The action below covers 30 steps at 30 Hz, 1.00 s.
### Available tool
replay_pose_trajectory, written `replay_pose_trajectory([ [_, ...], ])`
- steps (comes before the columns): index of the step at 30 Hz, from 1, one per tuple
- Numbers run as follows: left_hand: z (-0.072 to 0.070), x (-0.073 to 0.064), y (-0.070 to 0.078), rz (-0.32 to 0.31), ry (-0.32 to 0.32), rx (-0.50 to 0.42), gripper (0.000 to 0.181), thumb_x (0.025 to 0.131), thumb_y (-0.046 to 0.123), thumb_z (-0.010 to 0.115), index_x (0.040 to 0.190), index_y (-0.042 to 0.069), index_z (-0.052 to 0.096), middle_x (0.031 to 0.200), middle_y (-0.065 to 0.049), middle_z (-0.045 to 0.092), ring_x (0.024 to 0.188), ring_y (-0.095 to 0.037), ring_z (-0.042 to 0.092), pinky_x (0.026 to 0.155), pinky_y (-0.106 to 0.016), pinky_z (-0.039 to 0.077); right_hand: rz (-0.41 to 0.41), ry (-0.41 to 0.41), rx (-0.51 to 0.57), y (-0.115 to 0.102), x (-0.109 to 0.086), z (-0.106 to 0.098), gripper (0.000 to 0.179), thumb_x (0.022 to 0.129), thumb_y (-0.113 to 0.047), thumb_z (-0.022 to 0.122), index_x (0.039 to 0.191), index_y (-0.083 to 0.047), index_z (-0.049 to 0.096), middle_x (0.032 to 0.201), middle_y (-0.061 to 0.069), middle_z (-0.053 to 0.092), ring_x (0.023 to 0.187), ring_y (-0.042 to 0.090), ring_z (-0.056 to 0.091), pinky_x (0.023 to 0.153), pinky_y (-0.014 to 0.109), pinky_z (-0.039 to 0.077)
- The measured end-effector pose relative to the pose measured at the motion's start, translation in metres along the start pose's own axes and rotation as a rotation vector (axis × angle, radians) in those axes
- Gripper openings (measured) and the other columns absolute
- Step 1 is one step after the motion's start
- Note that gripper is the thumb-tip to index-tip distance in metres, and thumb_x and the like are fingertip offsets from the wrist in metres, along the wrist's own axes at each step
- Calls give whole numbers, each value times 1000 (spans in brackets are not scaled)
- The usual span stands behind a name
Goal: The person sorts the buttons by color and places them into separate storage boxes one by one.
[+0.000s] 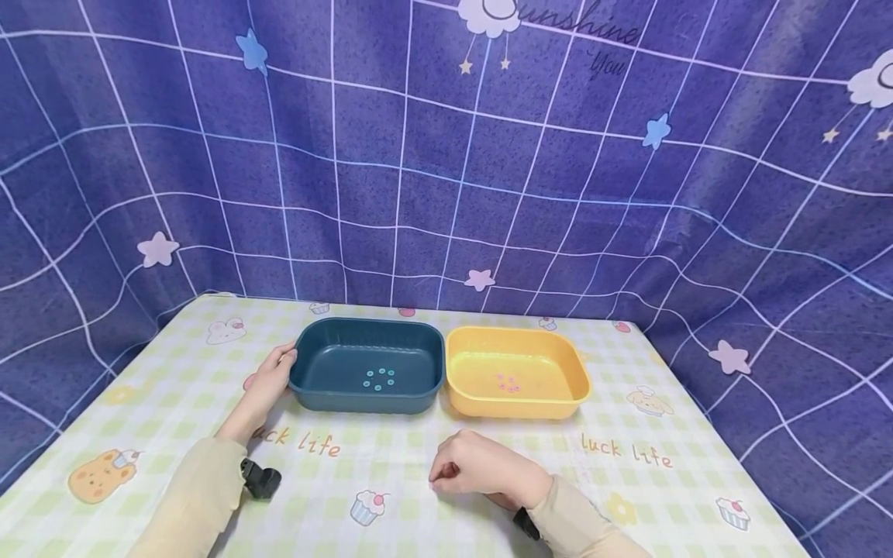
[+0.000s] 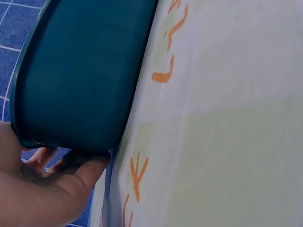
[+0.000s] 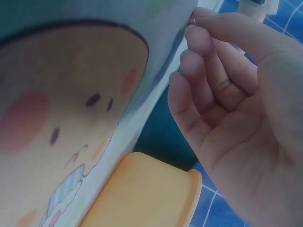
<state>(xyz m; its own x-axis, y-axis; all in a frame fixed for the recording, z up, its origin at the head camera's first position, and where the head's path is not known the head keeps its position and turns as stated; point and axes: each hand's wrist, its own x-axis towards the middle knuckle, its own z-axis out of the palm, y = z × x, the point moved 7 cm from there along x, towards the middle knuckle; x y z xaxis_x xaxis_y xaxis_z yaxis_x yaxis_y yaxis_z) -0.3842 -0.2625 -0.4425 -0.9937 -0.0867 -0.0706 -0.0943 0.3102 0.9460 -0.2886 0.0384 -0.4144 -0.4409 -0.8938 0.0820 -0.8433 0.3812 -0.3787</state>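
Note:
My left hand (image 1: pixel 274 374) grips the left end of a dark teal plastic tub (image 1: pixel 370 403), thumb and fingers at its end wall in the left wrist view. Several small turquoise rings (image 1: pixel 377 387) lie on the tub's floor. In front of the yellow tub (image 1: pixel 516 408), my right hand (image 1: pixel 481 467) is low over the cloth with its fingers curled. Thumb and index fingertip meet in the right wrist view, and a tiny pinkish-red piece (image 3: pixel 192 20) shows between them, mostly hidden. Several small pink rings (image 1: pixel 512 380) lie inside the yellow tub.
The two tubs stand side by side towards the back of a table with a checked, printed tablecloth (image 1: pixel 391 457). A blue gridded curtain (image 1: pixel 446 155) hangs behind and at both sides. Each wrist wears a small black camera (image 1: pixel 261 479).

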Motion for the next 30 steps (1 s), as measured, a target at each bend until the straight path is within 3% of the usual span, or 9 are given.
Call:
replay_pose_trajectory([
  [15, 0, 0, -1, -18, 3, 6, 60, 102, 42, 19, 151, 7, 14, 153, -25, 18, 134, -40, 31, 103, -53, 39, -43, 19, -101, -2, 3, 2, 5, 82, -13, 70, 78, -14, 74, 66, -12, 58, 59, -6, 41, 60, -2, 30],
  [30, 0, -1, 0, -16, 2, 8, 60, 102, 42, 19, 150, 7, 14, 152, -25, 19, 133, -39, 32, 102, -52, 39, -18, 56, -50, -2, 1, -2, 6, 82, -12, 68, 83, -13, 74, 68, -9, 58, 63, -3, 46, 62, -1, 34],
])
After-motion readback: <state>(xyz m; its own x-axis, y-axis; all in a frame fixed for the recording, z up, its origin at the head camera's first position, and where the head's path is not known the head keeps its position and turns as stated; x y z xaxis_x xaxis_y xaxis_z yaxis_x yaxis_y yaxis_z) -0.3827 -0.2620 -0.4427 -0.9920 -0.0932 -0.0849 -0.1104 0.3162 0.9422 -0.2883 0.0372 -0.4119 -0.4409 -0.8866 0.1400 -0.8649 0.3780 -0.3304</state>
